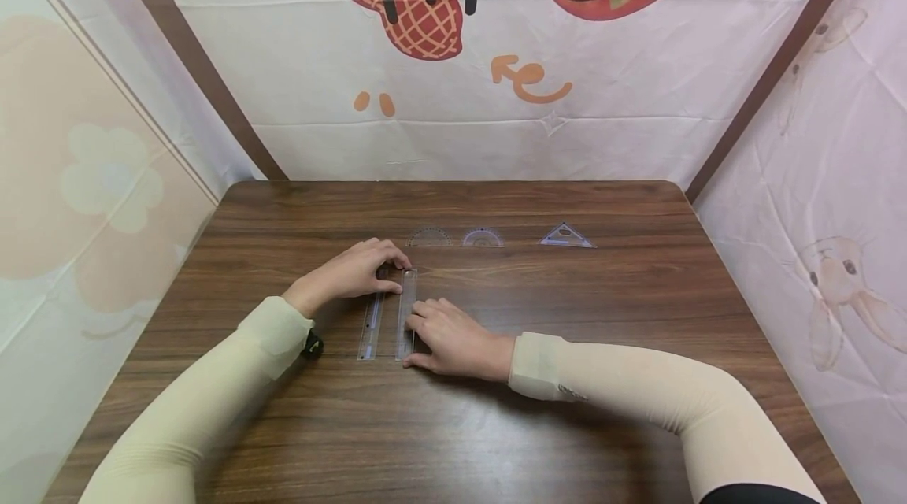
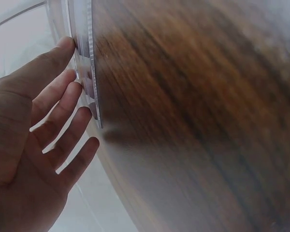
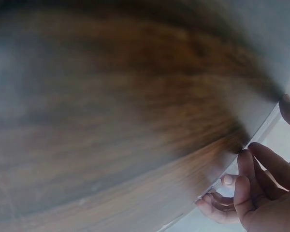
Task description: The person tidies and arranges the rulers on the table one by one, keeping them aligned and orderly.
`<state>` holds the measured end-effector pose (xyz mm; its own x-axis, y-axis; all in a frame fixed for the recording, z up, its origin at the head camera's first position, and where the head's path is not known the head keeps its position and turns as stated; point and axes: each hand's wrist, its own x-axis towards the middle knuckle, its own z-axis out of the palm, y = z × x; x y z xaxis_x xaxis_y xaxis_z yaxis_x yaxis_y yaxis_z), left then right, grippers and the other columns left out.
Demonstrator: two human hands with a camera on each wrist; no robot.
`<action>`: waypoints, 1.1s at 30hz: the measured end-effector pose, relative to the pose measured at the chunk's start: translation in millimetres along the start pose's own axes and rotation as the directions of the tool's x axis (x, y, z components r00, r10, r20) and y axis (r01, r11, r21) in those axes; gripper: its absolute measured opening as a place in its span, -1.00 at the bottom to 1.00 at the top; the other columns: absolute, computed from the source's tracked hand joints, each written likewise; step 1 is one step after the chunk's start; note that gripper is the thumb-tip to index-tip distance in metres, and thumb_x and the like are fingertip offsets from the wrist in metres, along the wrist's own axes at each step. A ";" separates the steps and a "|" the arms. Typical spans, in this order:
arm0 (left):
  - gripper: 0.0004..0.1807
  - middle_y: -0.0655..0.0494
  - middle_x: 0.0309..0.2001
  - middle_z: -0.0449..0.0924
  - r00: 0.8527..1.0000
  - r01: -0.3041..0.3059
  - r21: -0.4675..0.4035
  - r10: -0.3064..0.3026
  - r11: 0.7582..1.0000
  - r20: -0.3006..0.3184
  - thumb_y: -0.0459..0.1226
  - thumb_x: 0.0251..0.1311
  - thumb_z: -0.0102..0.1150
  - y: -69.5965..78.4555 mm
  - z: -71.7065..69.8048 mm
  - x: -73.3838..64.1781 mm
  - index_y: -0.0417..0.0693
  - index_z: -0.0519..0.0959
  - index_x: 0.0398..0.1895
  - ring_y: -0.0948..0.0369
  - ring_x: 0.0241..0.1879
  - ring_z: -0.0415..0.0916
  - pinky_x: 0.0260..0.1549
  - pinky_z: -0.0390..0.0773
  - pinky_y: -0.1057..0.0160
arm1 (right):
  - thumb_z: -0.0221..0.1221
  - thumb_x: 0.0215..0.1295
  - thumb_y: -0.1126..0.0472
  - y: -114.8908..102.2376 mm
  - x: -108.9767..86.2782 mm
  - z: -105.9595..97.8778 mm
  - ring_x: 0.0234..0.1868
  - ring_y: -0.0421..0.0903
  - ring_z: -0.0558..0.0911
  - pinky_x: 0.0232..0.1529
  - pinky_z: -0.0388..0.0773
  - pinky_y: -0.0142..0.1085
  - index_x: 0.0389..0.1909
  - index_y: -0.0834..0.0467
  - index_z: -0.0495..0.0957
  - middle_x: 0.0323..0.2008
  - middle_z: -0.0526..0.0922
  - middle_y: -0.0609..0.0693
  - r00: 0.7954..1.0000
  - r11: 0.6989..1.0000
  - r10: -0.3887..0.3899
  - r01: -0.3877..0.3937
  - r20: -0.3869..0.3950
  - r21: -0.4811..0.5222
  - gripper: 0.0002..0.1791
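Observation:
Two clear straight rulers lie side by side on the table, running away from me. My left hand [image 1: 357, 268] reaches over the left ruler [image 1: 370, 327]. Its fingertips touch the far end of the right ruler [image 1: 407, 307], with the thumb at that ruler's left edge. In the left wrist view, the fingers are spread and fairly straight against a clear ruler [image 2: 82, 48]. My right hand [image 1: 453, 340] rests along the right ruler's right side, fingertips over its edge and thumb by the near corner. Softly bent fingers of the right hand [image 3: 266, 193] show at the table surface in the right wrist view.
Beyond the hands, a clear protractor [image 1: 429, 238], a blue-marked protractor [image 1: 483, 238] and a set square [image 1: 565, 236] lie in a row. The wooden table [image 1: 567, 291] meets printed cloth walls [image 1: 623, 126] at the back and sides.

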<state>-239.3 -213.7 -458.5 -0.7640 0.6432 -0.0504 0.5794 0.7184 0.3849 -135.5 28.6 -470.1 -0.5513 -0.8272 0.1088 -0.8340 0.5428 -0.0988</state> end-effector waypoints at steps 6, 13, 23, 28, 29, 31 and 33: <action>-0.57 0.09 0.12 0.67 1.000 0.009 -0.009 -0.009 1.000 0.007 -0.06 0.31 0.52 0.8 -0.2 2.9 0.00 0.71 0.16 0.06 0.12 0.54 0.26 0.46 -0.12 | 0.36 0.41 -0.27 5.9 -4.8 -1.0 0.02 -0.12 0.62 0.09 0.52 -0.23 0.11 0.13 0.66 -0.02 0.65 -0.06 1.000 1.000 0.000 0.001 -0.026 0.026 -0.43; -0.59 0.11 0.08 0.69 1.000 0.003 0.000 -0.003 1.000 -0.017 -0.04 0.35 0.48 4.6 -3.1 8.7 0.01 0.71 0.16 0.06 0.10 0.55 0.21 0.49 -0.11 | 0.37 0.43 -0.19 20.5 -12.2 -14.0 0.09 -0.07 0.63 0.21 0.52 -0.16 0.17 0.15 0.67 0.04 0.67 -0.03 0.999 0.998 0.047 -0.046 -0.026 0.050 -0.45; -0.53 0.03 0.17 0.67 0.998 0.018 -0.001 -0.018 1.000 -0.065 -0.04 0.42 0.42 19.8 -9.4 25.6 -0.06 0.67 0.26 -0.04 0.23 0.52 0.37 0.37 -0.22 | 0.36 0.49 -0.03 48.0 -24.5 -29.5 0.16 0.01 0.64 0.33 0.50 -0.04 0.24 0.23 0.65 0.10 0.69 0.05 0.986 0.972 0.152 -0.138 -0.062 0.191 -0.50; -0.48 -0.02 0.23 0.64 0.995 0.044 0.021 -0.042 0.999 -0.092 -0.01 0.43 0.40 28.4 -9.5 36.2 -0.08 0.64 0.31 -0.06 0.25 0.51 0.35 0.37 -0.24 | 0.40 0.46 -0.01 65.5 -31.1 -31.7 0.11 0.01 0.65 0.25 0.54 -0.01 0.25 0.24 0.65 0.08 0.70 0.06 0.973 0.955 0.209 -0.182 -0.096 0.232 -0.49; -0.47 -0.03 0.24 0.63 0.994 0.050 0.025 -0.047 0.998 -0.097 0.00 0.43 0.40 30.2 -9.0 38.8 -0.08 0.63 0.32 -0.07 0.25 0.51 0.35 0.37 -0.24 | 0.41 0.45 -0.01 68.8 -32.8 -32.1 0.11 0.01 0.65 0.23 0.54 0.00 0.24 0.24 0.65 0.08 0.71 0.06 0.970 0.952 0.222 -0.192 -0.103 0.240 -0.48; -0.44 -0.06 0.27 0.62 0.993 0.059 0.033 -0.056 0.998 -0.102 0.01 0.43 0.40 34.8 -8.0 43.6 -0.09 0.62 0.34 -0.09 0.27 0.50 0.35 0.37 -0.26 | 0.42 0.44 -0.01 76.2 -36.6 -31.6 0.08 0.02 0.66 0.20 0.55 0.01 0.25 0.24 0.64 0.08 0.71 0.07 0.963 0.941 0.247 -0.211 -0.110 0.266 -0.47; -0.43 -0.08 0.28 0.61 0.993 0.066 0.038 -0.062 0.997 -0.105 0.01 0.43 0.40 39.8 -6.4 48.9 -0.10 0.61 0.36 -0.11 0.27 0.50 0.35 0.37 -0.26 | 0.42 0.43 -0.02 83.8 -40.7 -30.6 0.08 0.02 0.67 0.17 0.55 0.01 0.25 0.23 0.64 0.09 0.71 0.08 0.954 0.929 0.275 -0.232 -0.117 0.290 -0.47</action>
<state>-255.5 -155.4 -439.7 -0.8241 0.5660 0.0228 0.5378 0.7692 0.3452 -183.6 112.2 -452.6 -0.7582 -0.6229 0.1927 -0.6398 0.6540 -0.4037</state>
